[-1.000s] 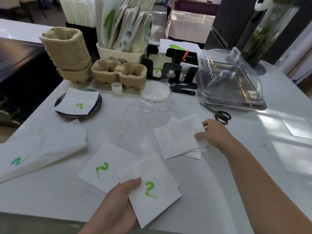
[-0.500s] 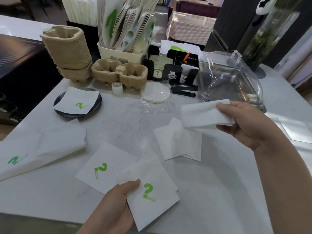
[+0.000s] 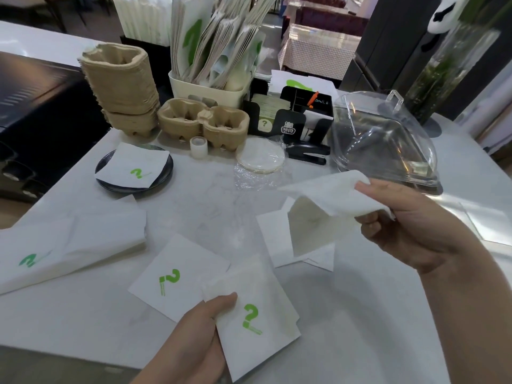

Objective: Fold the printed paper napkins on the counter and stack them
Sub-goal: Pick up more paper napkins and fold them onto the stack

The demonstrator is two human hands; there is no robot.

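Napkins of thin white paper with a green question-mark print are light, limp and tear-prone. The right hand (image 3: 415, 225) pinches 1 plain napkin (image 3: 335, 194) by its edge above the small white pile (image 3: 277, 242); the left hand (image 3: 199, 333) pins a printed napkin (image 3: 257, 314) nearer the tabletop (image 3: 360, 314) edge. Open room lies right of that pile.

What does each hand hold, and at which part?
Right hand: plain napkin, right edge, lifted. Left hand: printed napkin, left corner.
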